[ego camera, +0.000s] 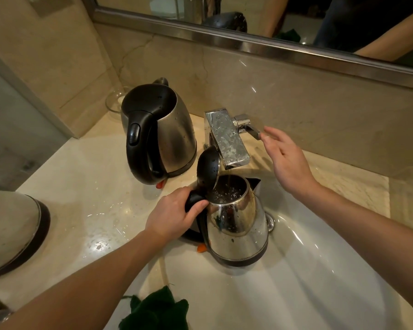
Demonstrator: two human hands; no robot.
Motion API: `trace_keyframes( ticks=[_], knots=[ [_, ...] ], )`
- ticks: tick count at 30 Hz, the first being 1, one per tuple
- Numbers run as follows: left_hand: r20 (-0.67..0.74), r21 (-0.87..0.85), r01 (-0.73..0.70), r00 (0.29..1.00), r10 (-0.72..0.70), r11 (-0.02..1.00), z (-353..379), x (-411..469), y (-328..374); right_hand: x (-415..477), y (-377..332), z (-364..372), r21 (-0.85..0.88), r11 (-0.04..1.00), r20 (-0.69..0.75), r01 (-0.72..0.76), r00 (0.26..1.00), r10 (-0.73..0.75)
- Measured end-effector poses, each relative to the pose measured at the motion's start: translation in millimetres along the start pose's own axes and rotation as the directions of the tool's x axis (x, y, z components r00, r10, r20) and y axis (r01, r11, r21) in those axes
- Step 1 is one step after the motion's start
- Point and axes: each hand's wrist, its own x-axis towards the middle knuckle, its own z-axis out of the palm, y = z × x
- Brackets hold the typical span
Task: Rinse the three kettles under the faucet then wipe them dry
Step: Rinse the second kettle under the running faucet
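A lid-open stainless-steel kettle (236, 225) is gripped at its black handle by the left hand (174, 213) directly below the chrome faucet (226, 139). The right hand (286, 158), fingers relaxed, is held at the faucet's lever (250, 131). A second steel kettle (169, 134) is stood just left of the faucet.

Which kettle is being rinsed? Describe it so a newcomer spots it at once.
Start at the white sink basin and its chrome faucet. Directly under it, the left hand holds a steel kettle by its black handle. It alone is held with its lid open; the closed kettle and the third kettle at the left edge stand on the counter.
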Motion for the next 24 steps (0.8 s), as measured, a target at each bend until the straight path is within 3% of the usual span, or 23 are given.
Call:
trace_keyframes(
  ticks=[9, 14, 18, 24],
  knots=[
    [-0.008, 0.007, -0.017, 1.000, 0.017, 1.000, 1.1, 0.3, -2.8, -16.8, 2.3, 3.1, -0.023, 1.000, 0.060, -0.015, 0.998, 0.017],
    [-0.018, 0.009, -0.029, 0.999, 0.029, 1.000, 4.6, 0.7, -8.7, -49.1, 17.9, 17.1, 0.201, 0.945, -0.009, -0.257, 0.964, 0.264],
    [-0.003, 0.016, -0.017, 1.000, 0.017, 1.000, 5.4, 1.2, -8.8, -63.8, 22.4, 26.1, 0.329, 0.822, 0.145, -0.465, 0.885, 0.443],
    [-0.010, -0.001, -0.036, 0.999, 0.036, 0.999, 3.1, 0.3, -6.0, -73.5, 19.0, 37.6, 0.439, 0.674, 0.268, -0.594, 0.802, 0.534]
  ],
)
